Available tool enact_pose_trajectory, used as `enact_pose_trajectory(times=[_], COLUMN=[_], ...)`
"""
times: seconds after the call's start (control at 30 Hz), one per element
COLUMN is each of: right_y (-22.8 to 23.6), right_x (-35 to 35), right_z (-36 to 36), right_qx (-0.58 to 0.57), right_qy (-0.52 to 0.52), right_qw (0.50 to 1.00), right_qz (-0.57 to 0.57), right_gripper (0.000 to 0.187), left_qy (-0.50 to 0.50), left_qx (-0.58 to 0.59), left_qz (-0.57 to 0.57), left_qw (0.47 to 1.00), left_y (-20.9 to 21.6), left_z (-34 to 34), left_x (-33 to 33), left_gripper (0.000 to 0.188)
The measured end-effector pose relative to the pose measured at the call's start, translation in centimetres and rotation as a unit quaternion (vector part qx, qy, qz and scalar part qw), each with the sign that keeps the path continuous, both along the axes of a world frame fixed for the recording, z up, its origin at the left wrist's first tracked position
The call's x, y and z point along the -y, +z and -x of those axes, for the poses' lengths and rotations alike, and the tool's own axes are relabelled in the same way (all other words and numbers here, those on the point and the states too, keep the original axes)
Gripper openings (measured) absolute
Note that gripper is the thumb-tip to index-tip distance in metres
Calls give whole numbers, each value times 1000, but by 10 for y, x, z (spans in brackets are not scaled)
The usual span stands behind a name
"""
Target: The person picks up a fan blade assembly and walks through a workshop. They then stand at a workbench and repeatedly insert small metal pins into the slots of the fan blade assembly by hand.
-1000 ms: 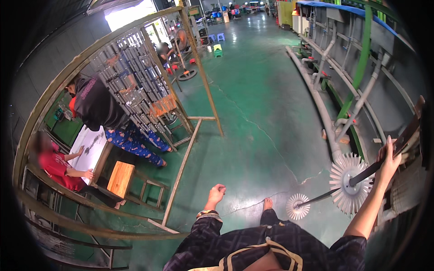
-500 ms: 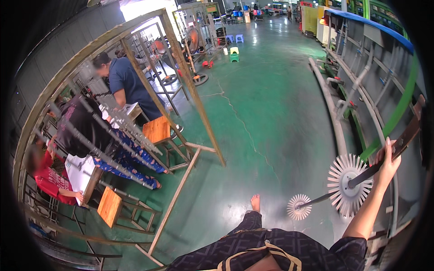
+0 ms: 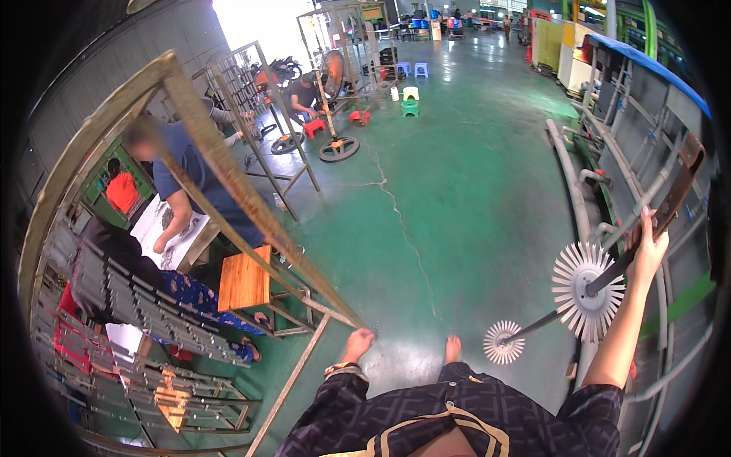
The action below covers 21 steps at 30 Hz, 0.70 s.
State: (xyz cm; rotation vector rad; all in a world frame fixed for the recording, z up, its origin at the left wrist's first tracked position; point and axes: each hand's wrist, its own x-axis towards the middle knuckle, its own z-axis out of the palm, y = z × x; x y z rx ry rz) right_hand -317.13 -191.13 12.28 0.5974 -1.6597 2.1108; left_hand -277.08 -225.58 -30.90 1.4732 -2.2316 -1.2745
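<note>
Two discs [image 3: 576, 293] sit on the rod [image 3: 612, 275], which slants down-left from the right hand [image 3: 649, 248], fingers clamped around it; the left hand [image 3: 356, 346], fingers curled together, hangs left of it.

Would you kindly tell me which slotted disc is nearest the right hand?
The upper disc, which looks larger; the lower disc is farther from the right hand.

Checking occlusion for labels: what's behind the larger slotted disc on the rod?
Green floor shows past the larger disc's left edge; a grey pipe runs down to its upper edge. Whatever lies directly behind its solid centre is covered.
</note>
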Motion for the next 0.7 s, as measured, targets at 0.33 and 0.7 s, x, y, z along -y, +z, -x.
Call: enact_pose_trajectory(times=[0.33,0.7], right_y=[2,0], right_x=[252,576], right_z=[169,298], right_qx=[6,12], right_qy=[134,238], right_qw=[991,971], right_qz=[0,-12], right_gripper=[19,18], left_qy=[21,176], left_qx=[180,147], left_qz=[-124,-284], left_qw=[976,931], left_y=[-93,-154], left_z=[68,161], left_x=[52,198], left_gripper=[41,31])
